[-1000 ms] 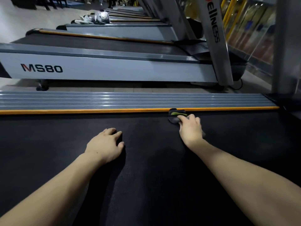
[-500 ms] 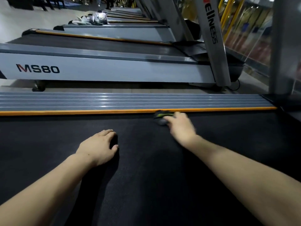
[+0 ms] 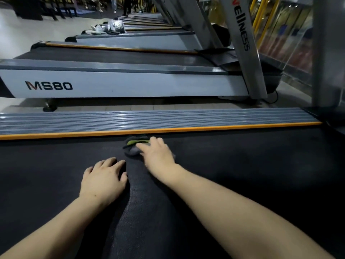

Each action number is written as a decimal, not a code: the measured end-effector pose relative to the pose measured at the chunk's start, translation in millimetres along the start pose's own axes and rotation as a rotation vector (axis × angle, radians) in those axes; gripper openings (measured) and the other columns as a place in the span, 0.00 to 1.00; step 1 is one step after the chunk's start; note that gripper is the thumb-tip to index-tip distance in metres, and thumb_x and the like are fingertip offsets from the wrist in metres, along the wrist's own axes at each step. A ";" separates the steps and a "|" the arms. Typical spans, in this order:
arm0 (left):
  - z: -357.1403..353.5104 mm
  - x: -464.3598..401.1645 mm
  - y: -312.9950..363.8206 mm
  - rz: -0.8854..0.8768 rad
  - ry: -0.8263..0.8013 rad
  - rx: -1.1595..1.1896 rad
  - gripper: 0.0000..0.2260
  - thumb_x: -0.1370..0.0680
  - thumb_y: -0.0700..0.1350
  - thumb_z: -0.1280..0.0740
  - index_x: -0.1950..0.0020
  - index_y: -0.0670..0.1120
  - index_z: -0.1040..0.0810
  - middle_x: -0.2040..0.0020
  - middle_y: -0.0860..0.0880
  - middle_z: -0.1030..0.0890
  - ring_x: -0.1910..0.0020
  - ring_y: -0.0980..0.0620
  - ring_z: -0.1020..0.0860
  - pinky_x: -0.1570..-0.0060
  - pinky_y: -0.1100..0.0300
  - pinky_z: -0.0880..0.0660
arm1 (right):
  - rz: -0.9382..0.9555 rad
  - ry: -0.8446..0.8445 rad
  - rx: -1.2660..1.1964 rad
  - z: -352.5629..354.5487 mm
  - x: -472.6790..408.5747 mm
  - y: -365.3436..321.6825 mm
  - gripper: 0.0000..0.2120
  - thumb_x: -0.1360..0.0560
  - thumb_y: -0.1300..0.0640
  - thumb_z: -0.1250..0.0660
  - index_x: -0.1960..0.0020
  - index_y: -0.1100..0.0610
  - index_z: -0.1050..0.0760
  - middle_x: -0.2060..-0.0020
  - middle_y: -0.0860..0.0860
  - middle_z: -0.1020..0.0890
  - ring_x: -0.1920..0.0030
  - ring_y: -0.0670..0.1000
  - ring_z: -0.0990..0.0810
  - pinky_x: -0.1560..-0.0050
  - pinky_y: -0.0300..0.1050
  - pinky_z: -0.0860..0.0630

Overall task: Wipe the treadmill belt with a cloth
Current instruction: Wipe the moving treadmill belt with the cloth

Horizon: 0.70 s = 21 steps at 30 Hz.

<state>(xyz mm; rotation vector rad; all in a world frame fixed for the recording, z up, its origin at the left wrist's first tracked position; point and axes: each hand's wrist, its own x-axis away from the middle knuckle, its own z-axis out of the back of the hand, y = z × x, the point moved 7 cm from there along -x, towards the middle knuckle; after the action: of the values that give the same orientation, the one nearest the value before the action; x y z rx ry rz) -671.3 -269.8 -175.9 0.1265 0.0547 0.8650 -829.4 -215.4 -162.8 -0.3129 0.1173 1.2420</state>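
- the wide black textured treadmill belt (image 3: 242, 184) is seen filling the lower part of the head view, with both bare forearms stretched out over it.
- a small crumpled grey cloth with a lime-green stripe (image 3: 134, 145) is pressed onto the belt at its far edge, just beside the thin orange trim strip (image 3: 205, 128).
- the right hand (image 3: 156, 156) is laid palm-down on top of the cloth, fingers extended and only loosely curved; the cloth is pinned under the fingers rather than gripped in a fist.
- the left hand (image 3: 104, 179) is rested flat on the belt, near the cloth but apart from it, fingers open and slightly bent, with nothing held.
- beyond the orange strip, a ribbed grey side rail (image 3: 130, 120) is seen running across the view.
- a neighbouring white-sided treadmill marked "ms80" (image 3: 130, 85) is seen beyond the rail, with more machines lined up behind it.
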 end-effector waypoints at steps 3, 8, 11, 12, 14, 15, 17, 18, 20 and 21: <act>-0.2 6.1 0.6 -0.006 -0.006 -0.016 0.22 0.19 0.61 0.46 0.25 0.62 0.34 0.22 0.56 0.34 0.22 0.50 0.40 0.28 0.49 0.38 | -0.167 0.052 0.106 27.0 26.6 99.4 0.14 0.21 0.44 0.46 0.40 0.36 0.27 0.52 0.52 0.28 0.48 0.59 0.27 0.50 0.54 0.24; 1.8 14.0 6.8 -0.048 0.033 -0.017 0.16 0.20 0.59 0.45 0.34 0.60 0.28 0.33 0.56 0.27 0.33 0.49 0.31 0.38 0.51 0.32 | -0.665 0.160 0.125 63.6 84.9 213.8 0.13 0.20 0.48 0.39 0.36 0.40 0.26 0.46 0.54 0.28 0.43 0.60 0.29 0.44 0.57 0.25; -3.4 15.8 5.9 -0.065 0.018 0.008 0.20 0.19 0.59 0.45 0.28 0.58 0.31 0.26 0.55 0.31 0.27 0.49 0.34 0.32 0.51 0.33 | -0.748 0.182 0.124 50.4 69.3 155.0 0.12 0.20 0.53 0.39 0.39 0.42 0.25 0.45 0.55 0.28 0.42 0.60 0.30 0.47 0.57 0.27; -4.3 16.6 3.6 -0.075 0.015 0.015 0.21 0.19 0.59 0.45 0.27 0.57 0.32 0.23 0.54 0.33 0.24 0.49 0.36 0.30 0.51 0.35 | -0.697 0.181 0.101 39.7 56.6 122.0 0.12 0.21 0.53 0.39 0.40 0.43 0.25 0.45 0.55 0.28 0.42 0.59 0.30 0.48 0.56 0.27; -5.1 16.5 -2.8 -0.075 0.004 0.036 0.22 0.19 0.59 0.45 0.25 0.56 0.32 0.21 0.54 0.36 0.22 0.50 0.38 0.26 0.52 0.37 | -0.522 0.129 0.015 17.7 31.6 48.4 0.11 0.21 0.51 0.38 0.41 0.42 0.26 0.46 0.54 0.29 0.43 0.58 0.31 0.50 0.55 0.27; -4.6 16.7 -5.0 -0.074 0.002 0.050 0.22 0.19 0.59 0.44 0.26 0.55 0.32 0.21 0.54 0.36 0.22 0.50 0.39 0.26 0.52 0.38 | -0.399 0.093 -0.001 5.7 24.7 12.2 0.10 0.21 0.51 0.39 0.41 0.42 0.26 0.47 0.54 0.29 0.44 0.58 0.31 0.50 0.55 0.27; -2.3 18.3 -5.4 -0.086 0.005 0.046 0.21 0.19 0.58 0.43 0.28 0.55 0.29 0.22 0.53 0.34 0.22 0.51 0.37 0.27 0.52 0.36 | -0.170 0.026 -0.003 -5.1 22.7 -33.6 0.11 0.22 0.53 0.37 0.41 0.43 0.26 0.48 0.55 0.29 0.46 0.59 0.31 0.49 0.55 0.27; -1.3 19.7 -5.5 -0.094 0.012 0.030 0.21 0.20 0.58 0.43 0.28 0.55 0.28 0.23 0.54 0.33 0.23 0.50 0.36 0.28 0.52 0.35 | -0.087 0.007 -0.009 -1.8 24.0 -32.9 0.12 0.23 0.54 0.36 0.40 0.43 0.26 0.49 0.55 0.29 0.47 0.60 0.30 0.49 0.55 0.27; 0.6 22.7 -7.8 -0.103 0.021 -0.001 0.20 0.20 0.59 0.43 0.29 0.58 0.29 0.26 0.55 0.30 0.26 0.49 0.34 0.31 0.51 0.33 | -0.031 0.021 0.058 13.7 35.9 0.4 0.13 0.23 0.54 0.35 0.42 0.39 0.26 0.51 0.54 0.28 0.50 0.60 0.28 0.52 0.54 0.25; 1.5 23.7 -9.1 -0.107 0.023 -0.008 0.20 0.20 0.59 0.44 0.29 0.58 0.29 0.27 0.55 0.30 0.28 0.49 0.33 0.32 0.51 0.32 | -0.069 0.053 0.114 22.8 43.1 31.9 0.14 0.23 0.53 0.34 0.42 0.38 0.26 0.53 0.53 0.27 0.52 0.59 0.27 0.54 0.53 0.24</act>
<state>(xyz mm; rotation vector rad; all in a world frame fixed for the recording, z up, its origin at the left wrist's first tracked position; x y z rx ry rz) -649.0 -257.7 -175.5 0.1051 0.0782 0.7603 -847.4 -160.3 -157.5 -0.2488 0.2205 1.1546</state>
